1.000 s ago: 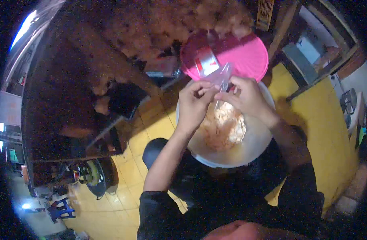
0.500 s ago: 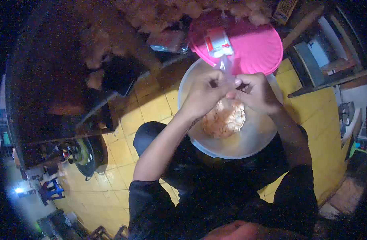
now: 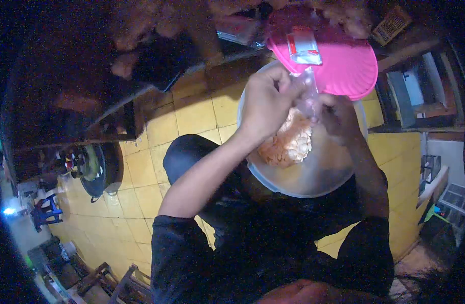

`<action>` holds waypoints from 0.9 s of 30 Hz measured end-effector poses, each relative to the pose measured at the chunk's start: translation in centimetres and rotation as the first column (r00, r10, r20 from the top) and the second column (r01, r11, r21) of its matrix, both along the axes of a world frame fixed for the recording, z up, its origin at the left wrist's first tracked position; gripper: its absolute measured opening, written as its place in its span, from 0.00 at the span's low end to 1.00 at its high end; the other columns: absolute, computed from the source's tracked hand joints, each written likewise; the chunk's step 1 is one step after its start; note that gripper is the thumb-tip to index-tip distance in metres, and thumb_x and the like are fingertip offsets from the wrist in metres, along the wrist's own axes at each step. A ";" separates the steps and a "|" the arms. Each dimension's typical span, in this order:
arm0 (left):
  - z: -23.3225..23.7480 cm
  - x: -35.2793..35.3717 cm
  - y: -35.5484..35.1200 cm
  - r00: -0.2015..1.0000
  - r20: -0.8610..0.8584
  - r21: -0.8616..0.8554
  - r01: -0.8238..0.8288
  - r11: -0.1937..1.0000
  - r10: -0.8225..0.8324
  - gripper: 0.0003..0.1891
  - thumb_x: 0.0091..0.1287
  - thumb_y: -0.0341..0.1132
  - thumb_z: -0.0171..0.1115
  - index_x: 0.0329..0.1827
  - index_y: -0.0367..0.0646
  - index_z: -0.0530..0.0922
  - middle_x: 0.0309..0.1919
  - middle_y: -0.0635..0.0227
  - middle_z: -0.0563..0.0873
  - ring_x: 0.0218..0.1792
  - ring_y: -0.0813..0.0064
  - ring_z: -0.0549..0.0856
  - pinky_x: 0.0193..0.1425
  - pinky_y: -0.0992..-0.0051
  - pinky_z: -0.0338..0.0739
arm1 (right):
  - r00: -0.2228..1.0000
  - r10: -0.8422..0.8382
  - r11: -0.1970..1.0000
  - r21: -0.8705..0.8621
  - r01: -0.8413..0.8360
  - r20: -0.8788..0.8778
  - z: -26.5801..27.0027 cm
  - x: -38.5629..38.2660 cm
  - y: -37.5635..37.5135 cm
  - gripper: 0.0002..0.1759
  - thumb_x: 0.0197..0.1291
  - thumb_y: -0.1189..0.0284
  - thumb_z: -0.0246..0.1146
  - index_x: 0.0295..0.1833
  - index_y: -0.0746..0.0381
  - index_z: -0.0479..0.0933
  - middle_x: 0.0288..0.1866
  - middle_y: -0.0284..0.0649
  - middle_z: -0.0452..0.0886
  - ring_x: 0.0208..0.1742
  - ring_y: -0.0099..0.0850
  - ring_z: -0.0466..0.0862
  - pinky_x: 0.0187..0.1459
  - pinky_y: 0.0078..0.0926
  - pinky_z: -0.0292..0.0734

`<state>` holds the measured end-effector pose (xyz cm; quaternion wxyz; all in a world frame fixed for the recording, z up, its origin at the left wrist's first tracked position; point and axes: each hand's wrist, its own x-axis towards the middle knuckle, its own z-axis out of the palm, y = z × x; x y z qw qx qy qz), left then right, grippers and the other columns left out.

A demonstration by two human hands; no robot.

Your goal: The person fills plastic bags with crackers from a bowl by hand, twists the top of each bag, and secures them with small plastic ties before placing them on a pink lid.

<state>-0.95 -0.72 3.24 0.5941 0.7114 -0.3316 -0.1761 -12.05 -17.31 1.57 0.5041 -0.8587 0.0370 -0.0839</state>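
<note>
A small clear plastic bag (image 3: 308, 91) is stretched between my two hands, above a large pale round tub (image 3: 339, 177). My left hand (image 3: 270, 99) pinches the bag's left side with its fingers closed. On the right edge, my right hand (image 3: 339, 116) grips it between thumb and fingers, partly in shadow. Below them in the tub lies a heap of thin whitish chips or flakes (image 3: 288, 144) with reddish powder over part of it. The tub sits between my knees.
A pink scalloped tray or lid (image 3: 351, 66) overlaps the tub's far rim, with a white-and-red packet (image 3: 304, 46) on it. Dark wooden furniture stands at the left. A black pan (image 3: 101, 177) and a blue stool (image 3: 47, 213) are farther left, on yellow tiles (image 3: 192, 116).
My hands have moved apart, and the plastic bag now shows more openly between them. The view has shifted, so the tub and pink tray appear farther right.
</note>
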 end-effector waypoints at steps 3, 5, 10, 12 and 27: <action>0.9 1.0 0.6 0.754 -0.621 -0.372 -0.044 0.927 -0.213 0.10 0.68 0.31 0.64 0.34 0.43 0.69 0.28 0.68 0.81 0.28 0.79 0.80 0.32 0.79 0.75 | 0.972 0.050 0.988 0.156 -0.014 -0.231 -2.0 0.1 -1.8 0.22 0.71 0.56 0.53 0.36 0.63 0.81 0.22 0.37 0.82 0.22 0.26 0.81 0.28 0.26 0.76; 0.1 1.1 0.8 0.896 -0.417 -0.253 0.047 0.966 -0.153 0.10 0.66 0.30 0.64 0.35 0.42 0.69 0.29 0.66 0.82 0.30 0.77 0.81 0.35 0.75 0.76 | 0.964 0.086 0.985 0.164 -0.045 -0.250 -2.6 0.2 -0.9 0.23 0.72 0.57 0.51 0.34 0.63 0.81 0.22 0.36 0.81 0.21 0.27 0.80 0.27 0.26 0.76; 0.5 1.2 2.0 0.857 0.514 -0.013 0.056 0.998 -0.041 0.16 0.49 0.24 0.64 0.41 0.34 0.71 0.35 0.45 0.79 0.39 0.42 0.80 0.44 0.52 0.76 | 0.852 0.272 0.947 0.282 -0.154 -0.447 -4.6 1.9 2.6 0.12 0.66 0.68 0.58 0.40 0.66 0.80 0.25 0.36 0.80 0.27 0.25 0.79 0.31 0.25 0.75; 0.6 1.7 2.5 0.797 0.601 -0.072 -0.015 0.997 0.056 0.15 0.52 0.23 0.62 0.43 0.36 0.72 0.35 0.46 0.78 0.40 0.41 0.80 0.44 0.50 0.75 | 0.903 0.396 0.893 -0.301 -0.336 0.166 -9.3 1.3 5.2 0.12 0.59 0.70 0.60 0.46 0.64 0.79 0.30 0.38 0.82 0.32 0.28 0.81 0.37 0.32 0.76; 0.7 3.1 2.1 0.882 0.468 0.201 -0.168 0.965 0.057 0.08 0.51 0.27 0.59 0.33 0.39 0.84 0.30 0.47 0.85 0.37 0.47 0.85 0.46 0.56 0.81 | 0.213 0.581 0.774 0.452 -0.444 -0.786 -30.1 -4.7 0.7 0.15 0.64 0.69 0.65 0.53 0.66 0.80 0.43 0.43 0.81 0.39 0.34 0.79 0.42 0.40 0.78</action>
